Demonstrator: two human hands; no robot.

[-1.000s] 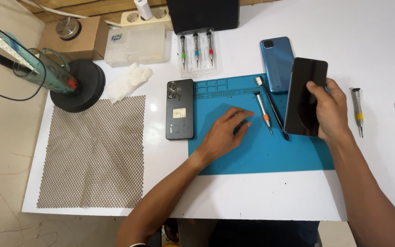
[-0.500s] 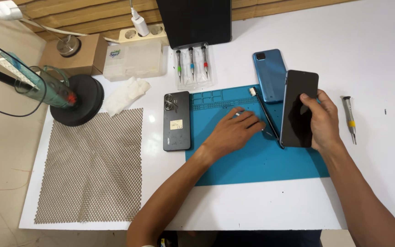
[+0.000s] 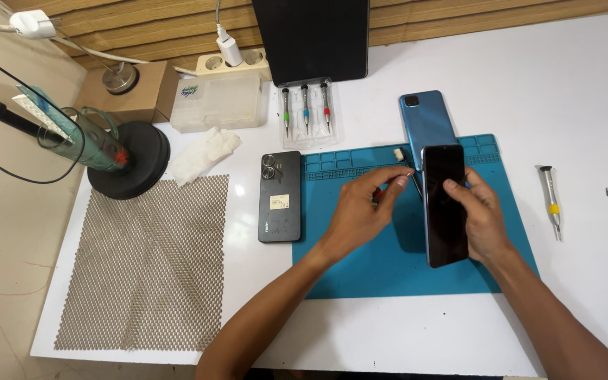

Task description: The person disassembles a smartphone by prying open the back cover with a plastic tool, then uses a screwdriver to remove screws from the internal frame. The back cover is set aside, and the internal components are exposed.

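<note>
Hands meet over the blue mat (image 3: 388,267): right hand (image 3: 483,218) grips a dark phone (image 3: 445,207) upright, left hand (image 3: 364,211) pinches a thin tool (image 3: 408,176) at its 10 o'clock edge

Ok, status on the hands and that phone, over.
Right hand grips black-screened phone upright over the blue mat. Left hand pinches a thin tool beside it. Nothing between them.
</note>
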